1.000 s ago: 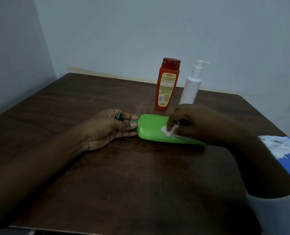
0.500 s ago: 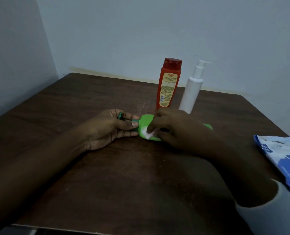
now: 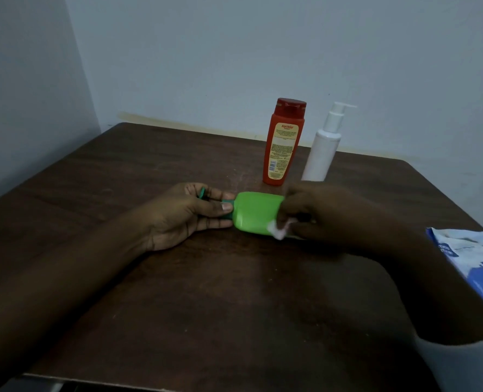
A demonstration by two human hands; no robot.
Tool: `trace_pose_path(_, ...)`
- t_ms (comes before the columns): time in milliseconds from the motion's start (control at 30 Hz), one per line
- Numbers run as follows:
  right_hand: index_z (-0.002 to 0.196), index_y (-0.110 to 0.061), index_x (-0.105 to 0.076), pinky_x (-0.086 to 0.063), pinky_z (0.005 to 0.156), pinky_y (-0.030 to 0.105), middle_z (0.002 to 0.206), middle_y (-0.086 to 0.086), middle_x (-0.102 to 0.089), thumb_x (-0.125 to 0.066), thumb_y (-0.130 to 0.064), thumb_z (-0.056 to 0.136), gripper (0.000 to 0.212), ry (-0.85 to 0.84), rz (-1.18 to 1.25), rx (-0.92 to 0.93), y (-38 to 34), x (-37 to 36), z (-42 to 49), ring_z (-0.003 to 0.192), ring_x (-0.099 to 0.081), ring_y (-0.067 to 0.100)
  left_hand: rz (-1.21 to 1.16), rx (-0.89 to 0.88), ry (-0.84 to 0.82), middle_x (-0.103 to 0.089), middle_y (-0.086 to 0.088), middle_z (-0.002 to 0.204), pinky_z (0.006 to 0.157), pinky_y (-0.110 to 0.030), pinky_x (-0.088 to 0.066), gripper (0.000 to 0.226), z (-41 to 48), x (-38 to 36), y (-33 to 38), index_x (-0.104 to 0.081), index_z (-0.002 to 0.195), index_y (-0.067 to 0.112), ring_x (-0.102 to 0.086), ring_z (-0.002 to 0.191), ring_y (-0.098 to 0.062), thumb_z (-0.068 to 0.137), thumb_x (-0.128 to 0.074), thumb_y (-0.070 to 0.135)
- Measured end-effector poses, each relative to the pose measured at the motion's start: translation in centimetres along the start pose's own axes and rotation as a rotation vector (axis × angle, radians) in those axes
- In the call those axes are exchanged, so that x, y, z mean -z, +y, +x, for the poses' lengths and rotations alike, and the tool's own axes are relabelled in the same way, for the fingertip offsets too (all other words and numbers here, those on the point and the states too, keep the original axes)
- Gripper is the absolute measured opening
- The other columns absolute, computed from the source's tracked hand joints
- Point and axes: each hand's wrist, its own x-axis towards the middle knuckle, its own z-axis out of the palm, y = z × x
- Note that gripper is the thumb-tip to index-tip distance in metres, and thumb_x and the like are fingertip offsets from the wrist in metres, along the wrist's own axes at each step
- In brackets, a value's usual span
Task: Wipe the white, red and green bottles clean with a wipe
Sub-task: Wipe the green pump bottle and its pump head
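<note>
The green bottle (image 3: 256, 212) lies on its side in the middle of the dark wooden table (image 3: 178, 306), cap end pointing left. My left hand (image 3: 186, 215) grips its dark green cap. My right hand (image 3: 316, 213) pinches a small white wipe (image 3: 277, 230) and presses it onto the bottle's body, covering the bottle's right half. Behind them the red bottle (image 3: 284, 142) and the white pump bottle (image 3: 323, 145) stand upright side by side.
A blue and white wipe packet (image 3: 472, 258) lies at the table's right edge. Walls close the table in at the back and left. The table's front edge runs along the bottom of the view.
My right hand slid the wipe left to the bottle's neck, then back right to the middle of its body. My left hand kept its hold on the cap.
</note>
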Motion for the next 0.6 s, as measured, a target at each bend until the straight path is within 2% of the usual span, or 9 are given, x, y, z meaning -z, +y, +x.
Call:
trace_pose_path(67, 0.114, -0.029, -0.066, -0.034, 0.078, 0.006, 0.118, -0.009, -0.055, -0.063, -0.028, 0.094, 0.021, 0.059, 0.016, 0.051, -1.5, -0.6, 1.2, 0.104, -0.053, 0.004, 0.010, -0.001, -0.004, -0.076, -0.018, 0.114, 0.077, -0.031, -0.064, 0.038, 0.0, 0.1, 0.2, -0.069, 0.111, -0.007, -0.076, 0.101, -0.025, 0.074, -0.073, -0.001)
trace_pose_path(167, 0.115, -0.028, -0.066, -0.035, 0.079, 0.007, 0.118, -0.008, -0.056, -0.063, -0.026, 0.094, 0.022, 0.077, 0.044, 0.073, -2.1, -0.9, 1.5, 0.104, -0.054, 0.005, 0.010, 0.006, -0.016, -0.076, -0.019, 0.116, 0.078, -0.032, -0.064, 0.034, -0.1, 0.1, 0.2, -0.071, 0.108, -0.006, -0.076, 0.103, -0.026, 0.074, -0.072, -0.001)
trace_pose_path(267, 0.110, -0.030, -0.066, -0.032, 0.077, 0.005, 0.107, -0.016, -0.052, -0.065, -0.027, 0.093, 0.018, -0.044, 0.018, 0.037, -0.6, -0.2, 0.2, 0.099, -0.049, -0.001, 0.005, 0.003, -0.015, -0.076, -0.019, 0.113, 0.076, -0.032, -0.064, 0.027, 0.0, -0.1, 0.0, -0.075, 0.100, -0.003, -0.077, 0.100, -0.026, 0.073, -0.072, -0.002)
trace_pose_path(367, 0.102, -0.034, -0.067, -0.031, 0.071, 0.006, 0.098, -0.021, -0.052, -0.069, -0.025, 0.090, 0.014, -0.199, -0.004, -0.110, 1.9, 0.9, -1.4, 0.086, -0.048, -0.005, 0.009, 0.005, -0.021, -0.076, -0.020, 0.114, 0.076, -0.032, -0.064, 0.023, 0.2, -0.1, 0.0, -0.079, 0.096, -0.001, -0.077, 0.101, -0.026, 0.074, -0.072, -0.002)
trace_pose_path(433, 0.098, -0.030, -0.066, -0.039, 0.071, 0.014, 0.098, -0.013, -0.058, -0.070, -0.021, 0.087, 0.015, -0.245, -0.026, -0.199, 3.3, 1.5, -2.2, 0.085, -0.052, -0.001, 0.010, 0.004, -0.026, -0.075, -0.021, 0.116, 0.077, -0.032, -0.063, 0.023, 0.2, 0.2, -0.1, -0.079, 0.097, -0.001, -0.076, 0.103, -0.027, 0.075, -0.072, -0.002)
trace_pose_path(533, 0.096, -0.025, -0.065, -0.046, 0.079, 0.030, 0.097, -0.006, -0.061, -0.071, -0.017, 0.083, 0.016, -0.280, -0.042, -0.287, 4.6, 1.7, -2.8, 0.088, -0.057, 0.011, 0.010, 0.005, -0.034, -0.074, -0.022, 0.118, 0.078, -0.032, -0.063, 0.029, 0.4, 0.5, -0.2, -0.076, 0.104, -0.004, -0.075, 0.106, -0.029, 0.076, -0.073, -0.002)
trace_pose_path(600, 0.094, -0.027, -0.066, -0.046, 0.078, 0.031, 0.096, -0.006, -0.062, -0.073, -0.017, 0.083, 0.017, -0.249, -0.018, -0.301, 5.0, 1.8, -3.1, 0.088, -0.057, 0.011, 0.012, 0.011, -0.038, -0.074, -0.022, 0.119, 0.079, -0.032, -0.063, 0.032, 0.5, 0.6, -0.3, -0.074, 0.107, -0.005, -0.075, 0.107, -0.029, 0.076, -0.074, -0.001)
